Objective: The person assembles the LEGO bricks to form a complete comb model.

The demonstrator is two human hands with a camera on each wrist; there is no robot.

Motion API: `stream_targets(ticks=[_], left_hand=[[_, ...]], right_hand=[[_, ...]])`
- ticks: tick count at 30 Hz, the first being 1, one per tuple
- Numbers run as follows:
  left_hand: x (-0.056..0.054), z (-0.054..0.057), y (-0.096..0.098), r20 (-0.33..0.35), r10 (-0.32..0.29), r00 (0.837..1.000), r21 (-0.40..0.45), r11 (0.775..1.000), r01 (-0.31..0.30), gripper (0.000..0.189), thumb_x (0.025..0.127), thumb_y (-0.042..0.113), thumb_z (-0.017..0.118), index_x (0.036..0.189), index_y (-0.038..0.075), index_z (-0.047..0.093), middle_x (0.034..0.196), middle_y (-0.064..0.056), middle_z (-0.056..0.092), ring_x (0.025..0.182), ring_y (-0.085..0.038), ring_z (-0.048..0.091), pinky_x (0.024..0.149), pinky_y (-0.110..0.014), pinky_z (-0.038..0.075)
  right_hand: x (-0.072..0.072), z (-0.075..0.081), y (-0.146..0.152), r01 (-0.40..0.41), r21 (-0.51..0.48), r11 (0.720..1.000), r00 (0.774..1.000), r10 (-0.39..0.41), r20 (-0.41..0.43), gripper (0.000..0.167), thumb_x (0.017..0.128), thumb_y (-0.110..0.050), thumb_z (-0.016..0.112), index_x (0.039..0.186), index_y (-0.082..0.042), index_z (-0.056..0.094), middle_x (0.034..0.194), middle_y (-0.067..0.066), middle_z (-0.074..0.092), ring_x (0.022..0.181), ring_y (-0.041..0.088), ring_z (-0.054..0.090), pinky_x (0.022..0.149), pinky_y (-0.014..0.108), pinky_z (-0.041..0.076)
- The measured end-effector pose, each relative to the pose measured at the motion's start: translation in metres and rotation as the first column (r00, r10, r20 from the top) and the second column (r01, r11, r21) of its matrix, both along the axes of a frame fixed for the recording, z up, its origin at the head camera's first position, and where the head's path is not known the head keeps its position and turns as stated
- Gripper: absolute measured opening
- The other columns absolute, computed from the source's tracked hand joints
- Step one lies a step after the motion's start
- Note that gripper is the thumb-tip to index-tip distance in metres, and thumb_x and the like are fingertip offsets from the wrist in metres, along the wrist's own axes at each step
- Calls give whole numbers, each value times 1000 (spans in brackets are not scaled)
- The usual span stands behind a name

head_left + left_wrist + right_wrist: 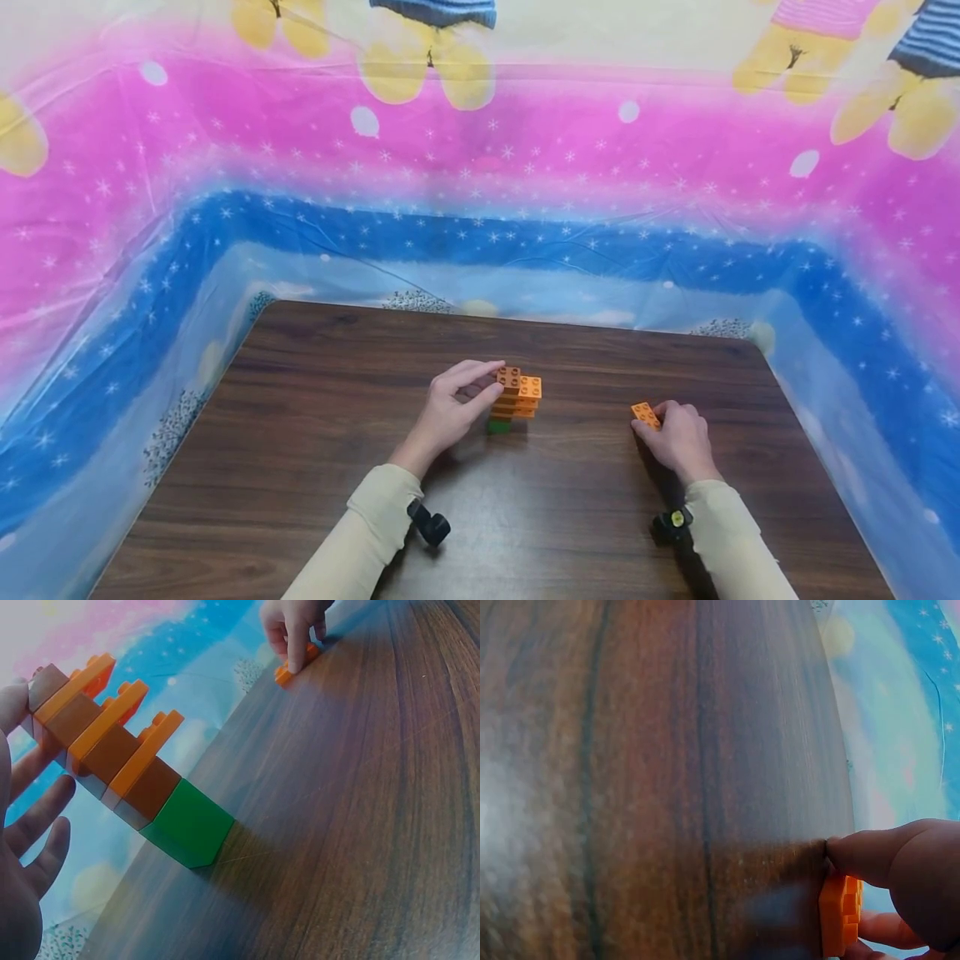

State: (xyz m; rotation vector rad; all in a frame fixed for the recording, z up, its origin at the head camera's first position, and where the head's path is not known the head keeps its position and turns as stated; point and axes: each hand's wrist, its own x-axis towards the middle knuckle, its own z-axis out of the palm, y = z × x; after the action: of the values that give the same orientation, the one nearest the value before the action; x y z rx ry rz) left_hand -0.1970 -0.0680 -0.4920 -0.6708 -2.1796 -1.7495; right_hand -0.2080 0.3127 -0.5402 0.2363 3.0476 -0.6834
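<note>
A stack of toy building bricks stands upright on the table. Its base is a green brick (189, 823), and brown bricks alternate with flat orange bricks (146, 754) that jut out to one side. At the top, my left hand (448, 408) pinches the uppermost brown brick (508, 379) between thumb and index finger, while the other fingers are spread beside the stack. Off to the right, my right hand (682, 437) holds a loose flat orange brick (645, 414) by its sides, low over the table. Whether that brick touches the tabletop, I cannot tell.
The dark wood-grain table (300, 500) has its far edge behind the stack. A patterned pink and blue cloth (480, 167) hangs behind the table and around its sides. Each wrist carries a small black camera (429, 523).
</note>
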Motion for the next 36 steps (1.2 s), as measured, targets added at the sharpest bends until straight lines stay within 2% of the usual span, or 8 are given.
stream_targets(ticks=[5,7,15,25,33,36], left_hand=[[0,1,0,-1,-6,1000,5,1000,6,34,97,2,73,131,-2,71,120,-14,73,99,-26,71,80,-46,60],[4,8,1,-8,-7,1000,9,1000,8,33,97,1,73,130,-4,71,119,-15,73,98,-27,71,80,-47,60],[4,9,1,-20,-5,1000,24,1000,5,33,96,0,73,129,0,73,118,-16,73,97,-29,71,79,-49,61],[5,9,0,-26,2,1000,17,1000,-1,33,97,0,73,129,-1,73,119,-16,73,97,-25,71,79,-46,61],[4,9,0,-18,-5,1000,19,1000,5,33,97,0,73,130,0,73,119,-16,73,98,-26,71,79,-49,61],[5,9,0,-25,-8,1000,20,1000,9,33,97,-1,73,130,-1,73,118,-17,73,97,-29,71,79,-50,61]], right_hand=[[1,0,-1,-5,1,1000,1000,5,-8,53,95,-34,77,123,9,62,112,28,57,100,43,51,85,56,48],[1,0,-1,-6,-1,1000,1000,6,-13,52,95,-33,77,123,9,62,112,28,57,100,42,51,84,55,49],[2,1,-1,-4,-8,1000,999,4,-32,50,97,-33,76,125,6,61,113,26,58,99,40,52,83,54,50],[1,3,1,-7,-56,998,999,5,-36,52,102,-36,67,133,3,54,119,28,64,93,36,59,81,51,52],[0,6,-2,-39,-147,988,998,30,-64,52,103,-37,67,136,0,54,136,30,60,108,39,59,100,60,51],[1,9,-5,-64,-175,982,995,49,-87,51,103,-37,68,136,-1,56,136,28,61,110,39,59,101,59,50]])
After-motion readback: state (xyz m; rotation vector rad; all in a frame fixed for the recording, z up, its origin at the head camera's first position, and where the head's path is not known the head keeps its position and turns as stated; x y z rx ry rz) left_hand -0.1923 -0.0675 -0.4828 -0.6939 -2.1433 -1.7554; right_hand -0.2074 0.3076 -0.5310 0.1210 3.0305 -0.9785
